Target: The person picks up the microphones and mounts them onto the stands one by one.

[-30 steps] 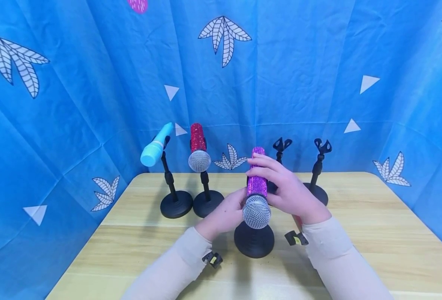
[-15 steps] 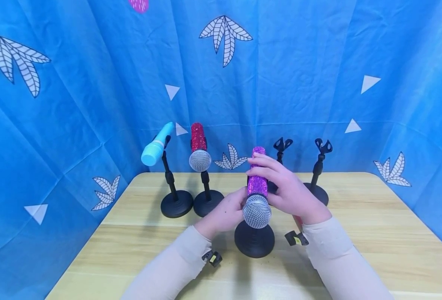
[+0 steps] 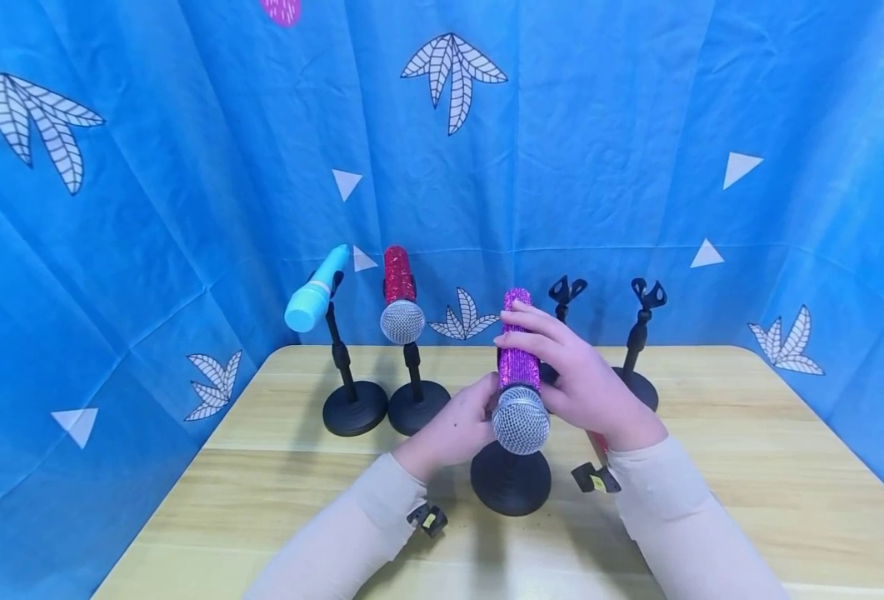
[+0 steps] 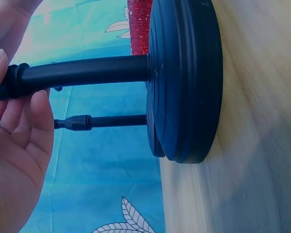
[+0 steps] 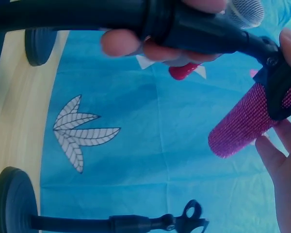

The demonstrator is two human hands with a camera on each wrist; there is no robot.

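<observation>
A purple glittery microphone (image 3: 519,367) with a silver mesh head sits in the clip (image 5: 279,90) of a black desk stand, whose round base (image 3: 511,483) is on the table. My left hand (image 3: 452,425) grips the upper post (image 4: 87,72) of this stand at its collar. My right hand (image 3: 587,379) holds the microphone's body from the right, its fingers laid over the top of the handle. In the right wrist view, the handle's end (image 5: 233,131) sticks out below the clip, and the right thumb is by the clip's joint.
At the back left, a light-blue microphone (image 3: 316,293) and a red glittery one (image 3: 397,275) rest on black stands. Two stands with bare clips (image 3: 566,289) (image 3: 648,293) are at the back right. A reddish object (image 3: 599,440) shows under my right wrist. Blue curtain surrounds the wooden table (image 3: 277,500).
The purple microphone's head has shifted slightly up and right, with my right fingers moving slightly along with it. My left hand keeps its hold on the stand post.
</observation>
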